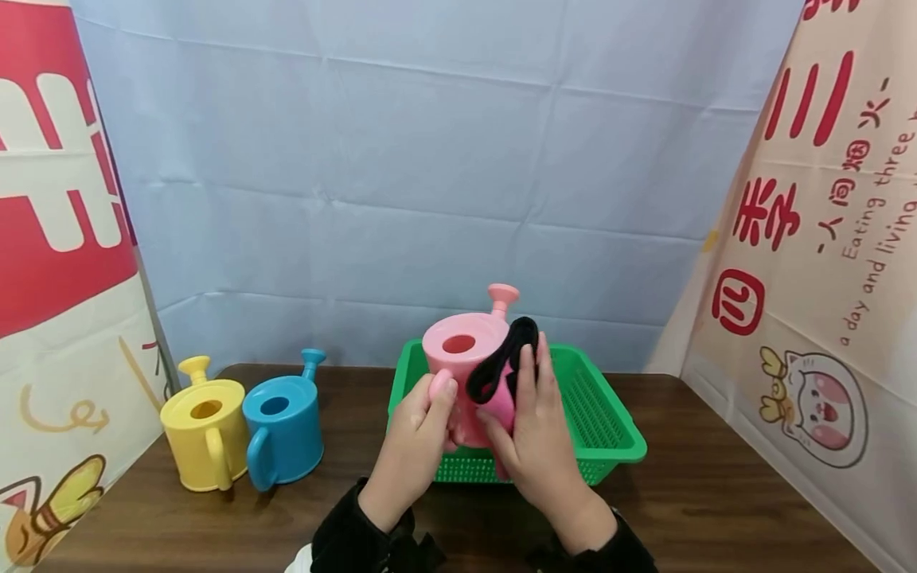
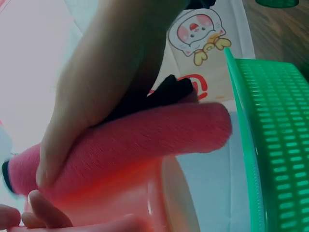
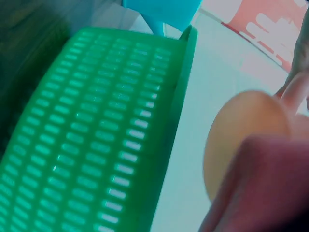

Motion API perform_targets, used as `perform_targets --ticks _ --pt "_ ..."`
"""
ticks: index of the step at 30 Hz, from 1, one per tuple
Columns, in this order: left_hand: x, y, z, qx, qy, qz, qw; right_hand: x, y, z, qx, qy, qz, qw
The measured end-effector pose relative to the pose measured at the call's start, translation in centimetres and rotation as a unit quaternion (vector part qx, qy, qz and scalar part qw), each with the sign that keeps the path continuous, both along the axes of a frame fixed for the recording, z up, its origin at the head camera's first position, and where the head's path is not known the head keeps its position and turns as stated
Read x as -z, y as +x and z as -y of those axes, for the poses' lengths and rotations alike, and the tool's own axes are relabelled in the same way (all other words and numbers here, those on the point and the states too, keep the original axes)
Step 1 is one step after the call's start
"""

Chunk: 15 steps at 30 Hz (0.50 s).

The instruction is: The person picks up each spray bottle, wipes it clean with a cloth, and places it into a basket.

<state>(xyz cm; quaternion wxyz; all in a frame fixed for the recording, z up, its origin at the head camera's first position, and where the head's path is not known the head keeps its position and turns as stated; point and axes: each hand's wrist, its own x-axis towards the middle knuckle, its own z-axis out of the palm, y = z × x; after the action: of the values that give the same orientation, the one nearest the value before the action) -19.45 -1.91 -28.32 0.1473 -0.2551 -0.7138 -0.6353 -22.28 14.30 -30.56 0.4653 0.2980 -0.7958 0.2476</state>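
Above the near left part of a green basket (image 1: 619, 454), a pink watering can (image 1: 481, 324) is held up, its sprinkler spout pointing up and away. My left hand (image 1: 419, 434) grips its handle. My right hand (image 1: 537, 446) holds a fuzzy pink cloth (image 1: 501, 407) with a black band against the can's right side, the fingers stretched up and the thumb across the cloth. In the left wrist view the cloth (image 2: 154, 130) lies folded along the can body. Only the can's round end (image 3: 246, 130) shows in the right wrist view, where the foreground is blurred.
A yellow watering can (image 1: 204, 434) and a blue watering can (image 1: 290, 430) stand upright side by side on the dark wooden table (image 1: 716, 477), left of the basket. A pale blue cloth backdrop (image 1: 430, 159) hangs behind, with printed sheets at both sides.
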Motion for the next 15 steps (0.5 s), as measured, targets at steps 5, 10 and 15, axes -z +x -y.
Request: perform_targets --ticks 5,10,15 --pt "0.7 -0.3 0.7 -0.011 0.022 -0.004 0.9997 0.4 0.2 1.3 0.006 0.079 -0.055 0.995" --pt "1.0 -0.1 0.4 -0.007 0.014 -0.007 0.9998 0.2 0.4 0.8 -0.007 0.063 -0.049 0.997" --pt "1.0 0.4 -0.5 0.011 0.005 -0.007 0.9999 -0.2 0.6 -1.0 -0.028 -0.006 0.018 0.999"
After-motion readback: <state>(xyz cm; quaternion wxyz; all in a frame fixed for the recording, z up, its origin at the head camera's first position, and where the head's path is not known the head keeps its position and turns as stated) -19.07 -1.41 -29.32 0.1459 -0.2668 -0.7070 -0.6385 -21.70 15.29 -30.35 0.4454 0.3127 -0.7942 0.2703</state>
